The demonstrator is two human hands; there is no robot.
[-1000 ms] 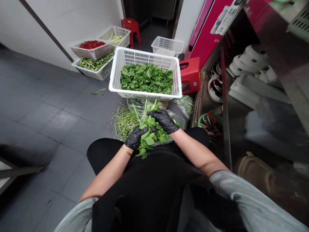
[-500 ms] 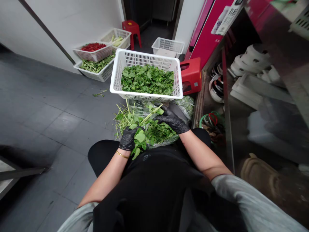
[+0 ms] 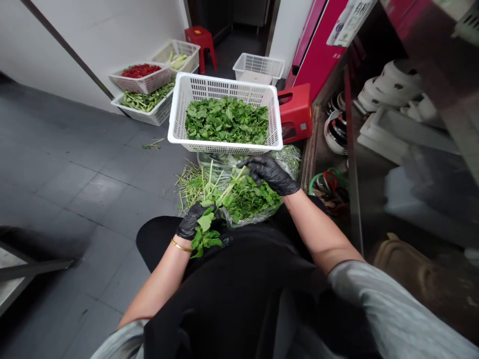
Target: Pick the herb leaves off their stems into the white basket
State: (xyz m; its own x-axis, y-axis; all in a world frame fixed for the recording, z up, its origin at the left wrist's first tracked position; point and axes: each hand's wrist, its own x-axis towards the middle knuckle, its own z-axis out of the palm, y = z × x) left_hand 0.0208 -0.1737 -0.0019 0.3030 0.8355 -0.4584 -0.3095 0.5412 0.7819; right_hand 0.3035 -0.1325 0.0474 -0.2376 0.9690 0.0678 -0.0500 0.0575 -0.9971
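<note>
My left hand (image 3: 192, 222), in a black glove, is closed around a bunch of leafy greens (image 3: 205, 224), leaves hanging toward my lap and pale stems pointing up and away. At the far ends of those stems is my gloved right hand (image 3: 270, 174), its fingers curled over a stem (image 3: 236, 180); the exact pinch is partly hidden. Under the hands, a clear plastic bag (image 3: 249, 219) of more greens (image 3: 252, 199) lies open against my lap. Bare stems (image 3: 189, 189) are heaped left of the bag. Just beyond stands a white basket (image 3: 224, 147) of plucked leaves (image 3: 228, 119).
A red stool (image 3: 297, 112) lies behind the basket's right side. Crates of red chillies (image 3: 140, 71) and green pods (image 3: 147, 101) stand by the wall. Another red stool (image 3: 202, 42) and a white crate (image 3: 258, 64) are farther back. Metal shelving (image 3: 354, 164) runs along my right.
My left hand has shifted slightly left and down with the bunch. My right hand has risen a little and turned, its fingers now arched over the stem ends.
</note>
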